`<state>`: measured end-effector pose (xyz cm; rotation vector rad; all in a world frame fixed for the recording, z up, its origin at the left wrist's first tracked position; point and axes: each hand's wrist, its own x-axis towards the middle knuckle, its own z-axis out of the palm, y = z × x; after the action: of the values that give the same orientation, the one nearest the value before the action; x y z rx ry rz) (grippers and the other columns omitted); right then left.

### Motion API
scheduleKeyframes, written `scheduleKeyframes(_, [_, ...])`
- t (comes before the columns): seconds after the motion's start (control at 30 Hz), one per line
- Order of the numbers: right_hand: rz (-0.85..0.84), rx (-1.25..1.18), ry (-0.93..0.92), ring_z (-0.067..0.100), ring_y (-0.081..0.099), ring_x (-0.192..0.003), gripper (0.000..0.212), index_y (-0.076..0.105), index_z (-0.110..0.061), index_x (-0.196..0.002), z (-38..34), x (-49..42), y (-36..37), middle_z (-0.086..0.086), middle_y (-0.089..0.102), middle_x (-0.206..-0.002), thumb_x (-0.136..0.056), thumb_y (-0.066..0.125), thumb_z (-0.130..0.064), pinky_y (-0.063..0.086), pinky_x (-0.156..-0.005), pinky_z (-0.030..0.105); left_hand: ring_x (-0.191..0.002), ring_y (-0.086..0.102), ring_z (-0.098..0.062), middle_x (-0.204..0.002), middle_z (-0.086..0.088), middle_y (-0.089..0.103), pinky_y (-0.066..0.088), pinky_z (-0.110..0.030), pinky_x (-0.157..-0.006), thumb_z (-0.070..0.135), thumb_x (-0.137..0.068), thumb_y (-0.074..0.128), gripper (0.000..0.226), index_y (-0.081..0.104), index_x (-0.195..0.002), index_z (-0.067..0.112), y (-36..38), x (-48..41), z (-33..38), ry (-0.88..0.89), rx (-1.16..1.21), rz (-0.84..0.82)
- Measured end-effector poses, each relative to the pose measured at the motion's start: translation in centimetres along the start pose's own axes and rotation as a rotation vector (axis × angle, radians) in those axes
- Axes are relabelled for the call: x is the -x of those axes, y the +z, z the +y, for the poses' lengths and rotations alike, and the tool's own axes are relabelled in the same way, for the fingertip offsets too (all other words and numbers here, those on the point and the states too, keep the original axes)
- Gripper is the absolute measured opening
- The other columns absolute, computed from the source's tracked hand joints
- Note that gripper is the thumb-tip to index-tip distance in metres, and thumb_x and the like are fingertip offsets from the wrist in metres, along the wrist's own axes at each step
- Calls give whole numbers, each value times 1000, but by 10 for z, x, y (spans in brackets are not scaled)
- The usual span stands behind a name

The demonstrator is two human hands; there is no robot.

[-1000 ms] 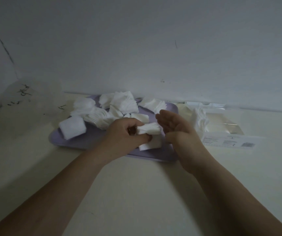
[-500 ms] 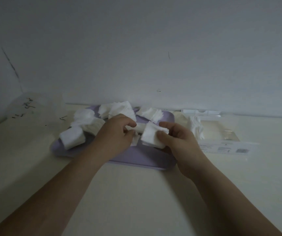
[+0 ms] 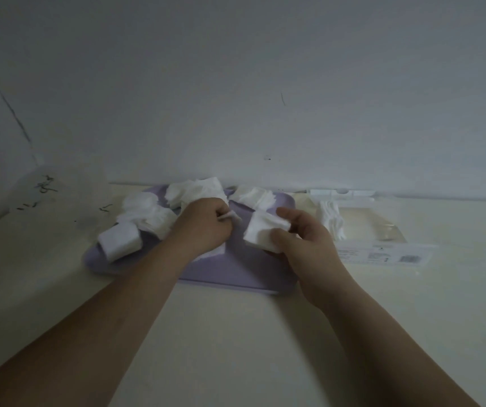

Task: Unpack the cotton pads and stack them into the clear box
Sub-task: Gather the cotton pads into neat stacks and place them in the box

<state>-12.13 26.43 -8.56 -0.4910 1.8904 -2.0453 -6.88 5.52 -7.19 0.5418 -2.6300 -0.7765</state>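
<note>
White cotton pads lie in loose heaps (image 3: pixel 147 212) on a lilac tray (image 3: pixel 235 271) against the wall. My right hand (image 3: pixel 303 242) holds a small stack of pads (image 3: pixel 265 233) between thumb and fingers above the tray's right half. My left hand (image 3: pixel 203 224) is curled over the tray's middle and pinches a thin pad (image 3: pixel 230 216). A neat block of pads (image 3: pixel 119 240) sits at the tray's front left. The clear box (image 3: pixel 368 227) lies flat to the right, with a few pads (image 3: pixel 331 218) at its left end.
The box's white lid strip (image 3: pixel 341 193) lies along the wall. A printed label (image 3: pixel 382 255) fronts the clear box. A crumpled clear wrapper with dark print (image 3: pixel 50 195) sits at the back left. The wall rises directly behind the tray.
My right hand took the stack of pads from my left hand and moved it right. My left hand reached back to the tray's middle and pinched another pad.
</note>
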Motion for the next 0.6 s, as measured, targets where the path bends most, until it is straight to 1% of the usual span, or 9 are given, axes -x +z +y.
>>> scheduleKeyframes(0.07, [23,34,-30,22,74,-97,39,67,-27,-121,0,0,-1,3,73,-111,-84,69,-14,61,-93,46,-56,51,-4,-63,-4,64,40,-21,-53,23,-87,69,22,66,-70,9,-7,2,0,-43,121,48])
scheduleKeyframes(0.13, [36,61,-47,23,74,-93,36,67,-27,-121,0,1,-1,5,73,-109,-90,66,-9,62,-91,42,-62,53,-7,-74,-15,70,45,-29,-60,18,-88,70,17,69,-77,5,-15,6,-1,-19,174,114])
scheduleKeyframes(0.23, [56,85,-73,24,73,-93,35,66,-30,-121,-2,5,1,2,72,-107,-92,66,-11,62,-90,43,-67,56,-11,-79,-14,70,51,-34,-65,19,-90,67,11,71,-83,11,-27,15,4,4,324,209])
scheduleKeyframes(0.3, [73,113,-85,23,73,-92,33,65,-31,-121,-3,7,3,-1,71,-105,-92,68,-14,62,-90,44,-74,63,-13,-95,-15,73,56,-34,-64,19,-94,64,11,74,-91,21,-36,27,13,6,546,151])
scheduleKeyframes(0.33, [78,136,-92,21,73,-91,32,64,-30,-122,-4,9,3,-3,71,-105,-93,69,-16,62,-89,42,-79,66,-13,-105,-13,74,57,-33,-63,13,-97,62,16,75,-97,24,-40,35,19,-1,652,90])
scheduleKeyframes(0.4, [89,184,-117,18,73,-90,34,63,-28,-124,-6,10,3,-6,70,-107,-93,71,-18,61,-87,37,-87,68,-12,-114,-4,75,56,-30,-61,1,-100,59,26,73,-111,20,-42,51,25,-7,788,-66])
scheduleKeyframes(0.47, [75,209,-132,15,74,-89,36,63,-26,-126,-6,12,4,-6,70,-112,-92,74,-18,61,-85,33,-87,66,-11,-111,2,75,54,-26,-60,-3,-97,64,32,71,-118,19,-40,63,28,36,818,-188])
scheduleKeyframes(0.53, [20,199,-125,13,75,-92,41,64,-26,-127,-7,13,4,-6,71,-116,-89,78,-20,60,-85,32,-84,66,-12,-103,-5,75,52,-23,-59,-4,-88,74,38,71,-117,20,-34,70,28,50,835,-217])
scheduleKeyframes(0.6, [-30,187,-109,14,75,-93,44,65,-29,-125,-6,14,4,-7,72,-115,-86,82,-22,60,-85,32,-86,71,-15,-99,-12,75,56,-22,-68,-3,-79,80,39,73,-111,18,-29,71,29,23,904,-209])
